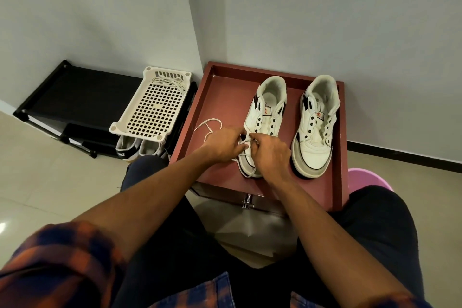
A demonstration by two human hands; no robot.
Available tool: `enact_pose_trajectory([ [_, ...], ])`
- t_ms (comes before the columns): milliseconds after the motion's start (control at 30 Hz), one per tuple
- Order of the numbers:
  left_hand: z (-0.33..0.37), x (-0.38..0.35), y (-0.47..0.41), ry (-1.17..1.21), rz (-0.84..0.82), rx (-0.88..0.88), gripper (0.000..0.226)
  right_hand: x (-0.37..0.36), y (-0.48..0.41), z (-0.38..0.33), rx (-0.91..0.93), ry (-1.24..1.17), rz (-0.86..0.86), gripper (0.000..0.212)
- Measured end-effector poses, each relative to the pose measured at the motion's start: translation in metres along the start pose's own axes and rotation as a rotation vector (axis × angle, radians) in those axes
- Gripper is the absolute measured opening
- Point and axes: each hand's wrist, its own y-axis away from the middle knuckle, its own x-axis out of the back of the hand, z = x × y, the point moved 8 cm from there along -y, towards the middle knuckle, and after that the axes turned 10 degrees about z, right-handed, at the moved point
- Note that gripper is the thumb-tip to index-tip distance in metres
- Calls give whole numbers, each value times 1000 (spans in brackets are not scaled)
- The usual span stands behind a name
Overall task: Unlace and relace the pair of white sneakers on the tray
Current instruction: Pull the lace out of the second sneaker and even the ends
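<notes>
Fingers of both the left hand (225, 145) and right hand (268, 151) pinch the white lace (208, 125) at the left sneaker's (265, 117) lowest eyelets on the maroon tray (217, 97), apparently beginning relacing; next, the tip needs feeding through an eyelet.

there's just the one camera, worn on the seated person's head, and it looks forward and steeply down over both forearms, so the plaid sleeves and dark trousers fill the bottom of its wide, bowed frame. it faces a corner of the room, where two pale walls meet near the top centre, with the maroon tray (336, 157) close in at mid-frame within arm's reach and the black shoe rack (60, 100) farther off to the left on the tiled floor. with no second view, nothing is seen from another side, and the far faces of things stay hidden.
</notes>
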Motion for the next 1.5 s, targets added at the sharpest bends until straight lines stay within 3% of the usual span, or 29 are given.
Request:
enact_pose_trajectory([
  [167, 14, 1, 1, -80, 126, -32, 22, -1, 0, 1, -2, 36, -21, 29],
  [300, 7, 3, 3, 51, 46, 12, 14, -1, 0, 0, 9, 46, -17, 29],
  [433, 5, 40, -6, -18, 9, -109, 9, 5, -3, 3, 16, 50, 24, 28],
  [800, -23, 90, 7, -50, 23, -180, 17, 3, -14, 11, -32, -6, 5, 25],
  [1000, -28, 104, -6, 44, 176, -70, 20, 7, 0, 16, 12, -81, 65, 34],
  [1067, -28, 97, -9, 129, 182, -36, 16, 0, 16, 25, -37, -185, 24, 33],
  [1167, -20, 82, -12, 161, 135, -32, 17, -7, 34, 26, -91, -149, -46, 39],
  [1267, -14, 78, -10, 181, 148, -24, 17, -7, 38, 12, 28, -1, -96, 45],
  [1400, -21, 81, -9, 255, 171, 37, 15, -4, 39, 8, 201, 47, -189, 23],
  [1500, -29, 86, -7, 338, 204, 89, 19, 6, 38, 8, 306, 25, -229, 19],
])
